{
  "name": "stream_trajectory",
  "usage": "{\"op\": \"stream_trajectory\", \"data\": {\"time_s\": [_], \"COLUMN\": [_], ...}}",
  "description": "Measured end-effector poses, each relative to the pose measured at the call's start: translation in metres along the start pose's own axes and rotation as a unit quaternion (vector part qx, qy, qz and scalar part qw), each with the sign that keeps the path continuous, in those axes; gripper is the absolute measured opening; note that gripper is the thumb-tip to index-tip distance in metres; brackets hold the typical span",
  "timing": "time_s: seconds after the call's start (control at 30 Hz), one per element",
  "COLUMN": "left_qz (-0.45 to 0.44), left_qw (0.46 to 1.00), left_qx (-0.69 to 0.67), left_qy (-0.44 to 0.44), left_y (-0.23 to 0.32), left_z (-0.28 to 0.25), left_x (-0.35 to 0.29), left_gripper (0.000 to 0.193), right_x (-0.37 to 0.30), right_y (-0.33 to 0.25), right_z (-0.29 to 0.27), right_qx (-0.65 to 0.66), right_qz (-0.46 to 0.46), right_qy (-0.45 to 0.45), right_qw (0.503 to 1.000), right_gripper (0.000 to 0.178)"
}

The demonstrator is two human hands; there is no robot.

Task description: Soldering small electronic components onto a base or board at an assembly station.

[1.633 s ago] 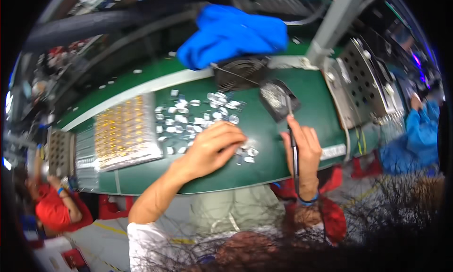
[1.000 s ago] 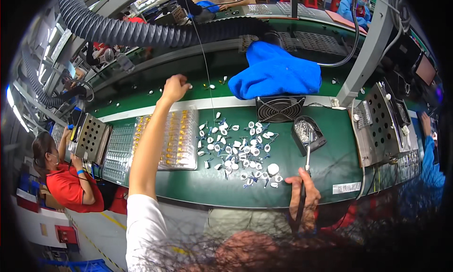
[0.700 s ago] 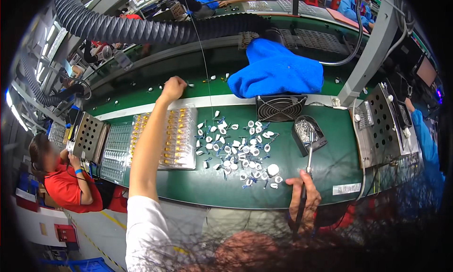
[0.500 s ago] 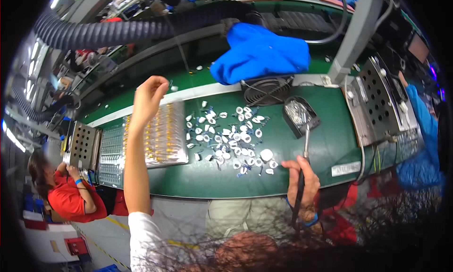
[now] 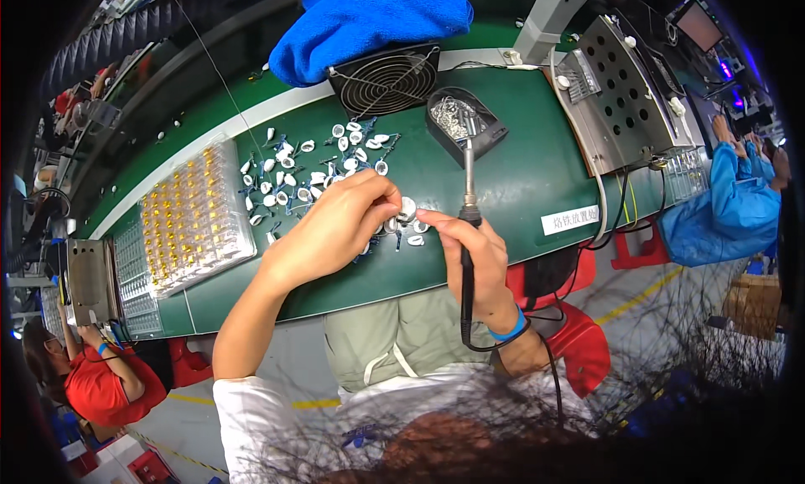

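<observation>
My left hand (image 5: 335,224) reaches over the green bench (image 5: 537,174), thumb and forefinger pinched on a small round white part (image 5: 408,208). In my right hand (image 5: 485,266) is a soldering iron (image 5: 470,178), its dark handle in the grip and its metal barrel pointing away from me. My right forefinger is stretched toward the round part and appears to touch its edge. Just beyond my left hand lie many loose white parts (image 5: 318,178) with short dark wires. The iron's tip overlaps a black box (image 5: 493,138) holding silvery metal curls (image 5: 453,115).
A clear plastic tray (image 5: 246,232) with rows of gold-coloured pieces lies to the left. Behind the parts stands a black fan (image 5: 390,80) under a blue cloth (image 5: 373,23). A perforated metal box (image 5: 616,85) stands right. People in red (image 5: 113,383) and blue (image 5: 713,195) sit at either side.
My left hand has come from above the tray to the right and nearer, down to the round part. My right hand, still on the iron, has moved left toward it. The head view has shifted.
</observation>
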State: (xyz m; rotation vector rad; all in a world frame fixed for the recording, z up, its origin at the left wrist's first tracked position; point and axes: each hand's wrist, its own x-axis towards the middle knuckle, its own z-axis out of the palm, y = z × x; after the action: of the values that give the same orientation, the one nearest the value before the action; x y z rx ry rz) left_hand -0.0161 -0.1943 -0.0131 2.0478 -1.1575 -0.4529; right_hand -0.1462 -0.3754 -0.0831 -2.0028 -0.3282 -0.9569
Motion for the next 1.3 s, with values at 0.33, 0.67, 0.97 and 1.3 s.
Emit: {"op": "stream_trajectory", "data": {"time_s": [0.33,0.67,0.97,1.3], "left_qz": [0.072,-0.131,-0.13,-0.03], "left_qw": [0.991,0.894,0.854,0.931], "left_qx": [0.016,0.279,0.472,0.083], "left_qy": [0.116,0.325,0.177,0.354], "left_y": [-0.009,-0.073,-0.121,-0.068], "left_z": [0.008,-0.144,-0.17,-0.129], "left_x": [-0.009,-0.151,-0.187,-0.138], "left_gripper": [0.023,0.017,0.022,0.013], "right_x": [0.003,-0.002,-0.002,-0.005], "right_y": [-0.005,-0.004,-0.004,-0.006], "right_z": [0.004,0.006,0.004,0.0], "right_qx": [-0.097,-0.066,-0.049,-0.014], "right_qz": [-0.012,-0.003,0.008,0.05], "right_qy": [-0.1,-0.055,-0.066,-0.055], "right_qw": [0.99,0.996,0.997,0.997], "right_gripper": [0.03,0.037,0.039,0.035]}}
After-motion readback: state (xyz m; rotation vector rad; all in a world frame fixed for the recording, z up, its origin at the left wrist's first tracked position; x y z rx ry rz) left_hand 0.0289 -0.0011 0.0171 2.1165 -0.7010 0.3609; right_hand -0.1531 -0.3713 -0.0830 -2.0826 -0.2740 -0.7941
